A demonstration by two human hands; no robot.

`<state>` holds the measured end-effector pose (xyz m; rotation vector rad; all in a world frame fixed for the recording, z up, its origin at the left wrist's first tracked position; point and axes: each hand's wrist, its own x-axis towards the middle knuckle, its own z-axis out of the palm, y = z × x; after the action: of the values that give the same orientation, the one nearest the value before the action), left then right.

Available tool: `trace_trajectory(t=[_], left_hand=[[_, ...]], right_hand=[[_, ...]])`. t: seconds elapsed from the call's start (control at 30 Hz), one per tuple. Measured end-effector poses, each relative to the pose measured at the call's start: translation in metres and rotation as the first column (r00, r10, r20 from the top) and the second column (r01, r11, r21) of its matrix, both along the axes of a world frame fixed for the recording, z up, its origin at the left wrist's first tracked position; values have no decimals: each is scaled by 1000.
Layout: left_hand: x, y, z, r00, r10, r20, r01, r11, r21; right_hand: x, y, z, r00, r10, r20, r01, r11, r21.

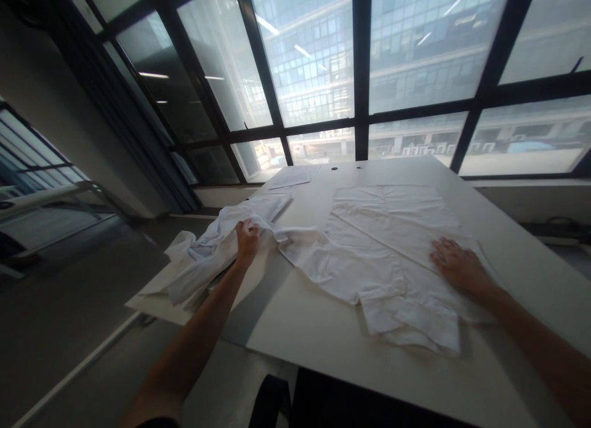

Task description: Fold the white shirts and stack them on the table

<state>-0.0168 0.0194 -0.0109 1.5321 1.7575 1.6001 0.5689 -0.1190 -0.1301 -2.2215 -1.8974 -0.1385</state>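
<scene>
A white long-sleeved garment (383,231), shaped like a shirt or coat, lies spread and wrinkled on the white table (318,348). One sleeve (309,249) stretches out leftward from it. My left hand (248,237) is closed in a pinch at that sleeve's far end, lifting the cloth a little; its fingertips are partly hidden. My right hand (457,265) lies flat on the garment's right side, fingers extended. Close to me, a bunched part of the garment (410,320) is folded over itself. Beside my left hand is a heap of white clothes (207,255).
Papers (290,178) lie at the table's far left, near a small dark round hole (334,168). Large windows with dark frames (361,77) rise behind the table. A dark chair part (272,400) stands at the near edge. A curtain (124,120) hangs at left.
</scene>
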Motion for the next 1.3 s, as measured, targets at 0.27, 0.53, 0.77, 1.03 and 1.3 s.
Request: trace_trajectory(t=[0.27,0.53,0.77,1.03,1.3], left_hand=[[93,1,85,813,135,-566,60,948,312],[254,-26,69,386,-338,-858,561,825,-72],[335,-57,-22,-92,-531,-842,652,607,-454],[278,-76,0,191,-594,-781,822,531,-203],[114,-39,-4,577,-576,-579,551,798,-244]], right_hand=[[2,2,-2,1000,-11,1,11,1000,-20],[-2,2,6,1000,-17,15,17,1000,-23],[3,7,6,992,83,-94,-67,985,157],[-7,10,22,929,203,-310,-88,934,347],[-28,47,52,882,-75,-465,162,976,149]])
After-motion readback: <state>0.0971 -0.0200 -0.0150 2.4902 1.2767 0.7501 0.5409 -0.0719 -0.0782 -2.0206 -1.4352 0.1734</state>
